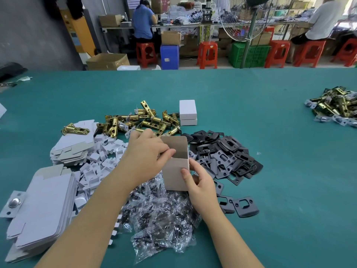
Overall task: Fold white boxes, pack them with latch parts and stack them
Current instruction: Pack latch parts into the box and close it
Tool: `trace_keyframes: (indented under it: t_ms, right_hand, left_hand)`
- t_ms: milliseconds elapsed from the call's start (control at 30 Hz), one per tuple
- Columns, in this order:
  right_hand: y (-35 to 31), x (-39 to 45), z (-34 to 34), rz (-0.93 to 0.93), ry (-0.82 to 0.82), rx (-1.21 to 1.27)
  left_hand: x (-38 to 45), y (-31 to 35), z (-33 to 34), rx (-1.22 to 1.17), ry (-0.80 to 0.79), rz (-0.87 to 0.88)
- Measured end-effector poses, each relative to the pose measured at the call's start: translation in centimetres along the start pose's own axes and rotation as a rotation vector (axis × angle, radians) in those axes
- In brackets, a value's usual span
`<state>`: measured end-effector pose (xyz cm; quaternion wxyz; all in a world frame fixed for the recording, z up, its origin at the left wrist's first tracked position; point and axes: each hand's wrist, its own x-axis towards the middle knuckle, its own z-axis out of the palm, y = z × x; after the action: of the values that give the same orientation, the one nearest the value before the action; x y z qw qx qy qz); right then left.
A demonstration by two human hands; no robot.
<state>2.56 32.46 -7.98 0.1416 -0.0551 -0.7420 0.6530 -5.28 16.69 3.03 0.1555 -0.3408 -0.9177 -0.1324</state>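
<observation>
while two closed boxes [188,112] already sit stacked toward the far middle of the tabletop [280,151], a third, the open box [176,169], is upright between the hands with its top flap raised, so the task reads as early. done, by this view: two boxes folded and stacked, one box erected. left, by judgement: filling this box, closing it, adding it to the stack, then repeating for the flat blanks [44,207] piled at the near left edge. whether anything lies inside the open box cannot be told; its interior is in shadow. the left hand [146,149] is at the box's mouth, fingers curled and pinching the left rim or a side flap. the right hand [201,182] grips the lower right corner, thumb pressed on the near face, fingers wrapped behind. supplies ring the box: brass latches [139,120] just beyond it, black plates [224,153] touching its right side, bagged screws [160,219] under and nearer than it, small white inserts [100,163] to its left. a second latch pile [336,107] lies at the far right edge, well apart from both hands.
</observation>
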Motion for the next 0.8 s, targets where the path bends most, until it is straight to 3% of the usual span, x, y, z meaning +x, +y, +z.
trace_keyframes:
  t_ms: [233,433,500,600,700,800]
  right_hand:
    - [-0.1,0.0,-0.1,-0.021,-0.011,0.021]
    - [-0.4,-0.5,-0.2,-0.199,0.089,-0.123]
    - [-0.3,-0.6,-0.2,-0.263,0.106,-0.166]
    - [-0.2,-0.6,-0.2,-0.317,0.109,-0.207]
    - [0.0,-0.4,-0.4,-0.306,0.11,-0.213]
    - [0.1,-0.3,-0.2,-0.27,0.096,-0.201]
  left_hand:
    - [-0.1,0.6,-0.4,0.078,-0.101,0.045]
    - [-0.4,0.2,-0.1,-0.137,-0.154,0.028]
    - [-0.6,0.2,0.1,-0.16,-0.114,0.084]
    - [-0.8,0.2,0.5,-0.252,0.074,0.135]
    - [-0.9,0.2,1.1,-0.46,0.304,-0.07]
    - [-0.7,0.1,1.7,-0.752,0.269,-0.444]
